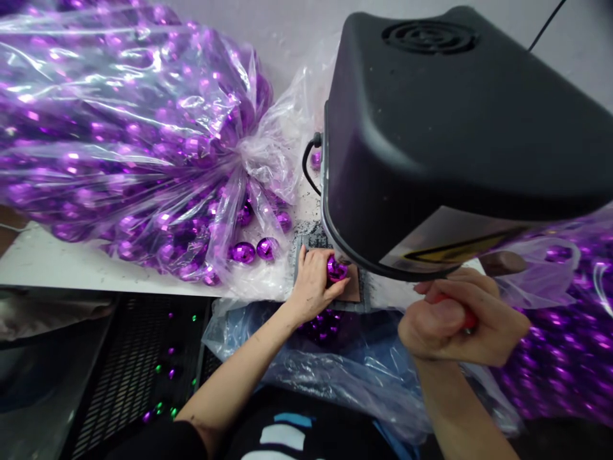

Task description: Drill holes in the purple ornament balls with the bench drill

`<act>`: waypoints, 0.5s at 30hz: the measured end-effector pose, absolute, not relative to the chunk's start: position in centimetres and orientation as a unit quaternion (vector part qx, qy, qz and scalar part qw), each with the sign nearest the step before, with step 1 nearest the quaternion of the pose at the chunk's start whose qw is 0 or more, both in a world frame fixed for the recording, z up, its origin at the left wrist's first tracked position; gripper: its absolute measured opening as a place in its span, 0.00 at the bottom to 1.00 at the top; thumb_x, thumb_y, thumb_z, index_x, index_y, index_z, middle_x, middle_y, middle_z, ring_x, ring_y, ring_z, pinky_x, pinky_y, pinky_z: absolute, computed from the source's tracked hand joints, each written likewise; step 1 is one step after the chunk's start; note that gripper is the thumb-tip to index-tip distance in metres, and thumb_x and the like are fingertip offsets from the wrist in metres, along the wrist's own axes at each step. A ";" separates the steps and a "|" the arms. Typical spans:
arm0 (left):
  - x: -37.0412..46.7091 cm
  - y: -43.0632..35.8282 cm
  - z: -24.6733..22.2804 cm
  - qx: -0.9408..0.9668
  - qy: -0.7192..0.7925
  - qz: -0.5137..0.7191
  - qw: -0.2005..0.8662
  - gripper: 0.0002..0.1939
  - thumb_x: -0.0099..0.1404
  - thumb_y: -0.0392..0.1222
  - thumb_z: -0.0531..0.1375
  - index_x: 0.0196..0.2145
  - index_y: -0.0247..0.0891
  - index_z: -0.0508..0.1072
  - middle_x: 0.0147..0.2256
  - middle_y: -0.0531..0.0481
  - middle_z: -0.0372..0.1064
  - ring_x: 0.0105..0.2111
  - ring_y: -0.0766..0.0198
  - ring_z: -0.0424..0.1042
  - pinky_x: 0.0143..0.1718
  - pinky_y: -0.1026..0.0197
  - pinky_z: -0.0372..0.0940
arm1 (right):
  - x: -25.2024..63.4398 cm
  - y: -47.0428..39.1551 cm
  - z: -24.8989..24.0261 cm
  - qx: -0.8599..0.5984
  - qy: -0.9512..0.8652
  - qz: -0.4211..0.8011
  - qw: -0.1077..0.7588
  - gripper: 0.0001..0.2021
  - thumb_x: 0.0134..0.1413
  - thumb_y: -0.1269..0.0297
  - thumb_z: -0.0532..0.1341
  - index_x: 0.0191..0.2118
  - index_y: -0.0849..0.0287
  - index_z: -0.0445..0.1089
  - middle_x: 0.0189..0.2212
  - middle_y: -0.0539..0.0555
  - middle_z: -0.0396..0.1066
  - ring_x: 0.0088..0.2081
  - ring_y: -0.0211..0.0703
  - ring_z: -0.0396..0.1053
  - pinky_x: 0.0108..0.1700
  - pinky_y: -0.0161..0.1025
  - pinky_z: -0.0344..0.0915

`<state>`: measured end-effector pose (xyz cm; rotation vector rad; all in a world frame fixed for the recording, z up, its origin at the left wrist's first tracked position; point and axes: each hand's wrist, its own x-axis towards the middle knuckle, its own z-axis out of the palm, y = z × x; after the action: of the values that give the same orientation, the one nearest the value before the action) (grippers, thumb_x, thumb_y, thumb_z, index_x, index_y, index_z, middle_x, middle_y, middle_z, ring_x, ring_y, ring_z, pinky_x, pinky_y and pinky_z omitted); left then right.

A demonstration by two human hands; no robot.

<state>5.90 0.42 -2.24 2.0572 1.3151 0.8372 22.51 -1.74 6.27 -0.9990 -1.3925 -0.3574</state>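
My left hand (pixel 316 281) reaches under the front of a black machine (pixel 454 115), its fingers closed on a shiny purple ball (pixel 337 268). That ball is over a small brown pad (pixel 352 289) on the machine's base. My right hand (pixel 462 319) is wrapped round a red handle (pixel 467 312) below the machine's front right edge. Most of the handle is hidden by the fingers. Two more purple balls (pixel 243 253) lie on the table to the left of my left hand.
A big clear bag of purple balls (pixel 119 128) fills the left of the white table (pixel 43 259). Another bag of purple balls (pixel 569 345) is at the right. Plastic film (pixel 345 377) covers my lap, with purple balls (pixel 322 327) in it. A black crate (pixel 129 358) stands below left.
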 end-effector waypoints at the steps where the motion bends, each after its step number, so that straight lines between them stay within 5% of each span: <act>1: 5.9 0.4 -2.3 0.766 0.490 0.311 0.277 0.13 0.66 0.44 0.60 0.47 0.39 0.69 0.49 0.41 0.69 0.55 0.50 0.66 0.63 0.38 0.53 | 22.4 -1.5 6.1 -0.435 -0.599 -0.169 0.651 0.12 0.57 0.59 0.56 0.27 0.61 0.64 0.17 0.51 0.58 0.23 0.32 0.59 0.29 0.35 0.65; 8: 5.9 0.5 -2.7 0.771 0.490 0.303 0.271 0.14 0.65 0.44 0.60 0.48 0.41 0.69 0.49 0.42 0.70 0.54 0.50 0.66 0.62 0.39 0.55 | 22.9 -1.6 5.1 -0.446 -0.585 -0.221 0.640 0.15 0.57 0.54 0.56 0.28 0.60 0.66 0.18 0.52 0.59 0.23 0.35 0.60 0.29 0.38 0.66; 15: 5.9 0.5 -2.4 0.771 0.495 0.298 0.268 0.15 0.65 0.45 0.61 0.48 0.41 0.69 0.48 0.42 0.70 0.54 0.50 0.67 0.63 0.39 0.55 | 23.3 -1.8 2.8 -0.450 -0.632 -0.166 0.609 0.05 0.52 0.63 0.58 0.32 0.59 0.67 0.23 0.52 0.62 0.29 0.36 0.65 0.34 0.38 0.69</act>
<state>5.89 0.53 -2.43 2.0813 1.3352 0.8031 23.35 -1.75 2.77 -1.0380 -1.4587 -0.3828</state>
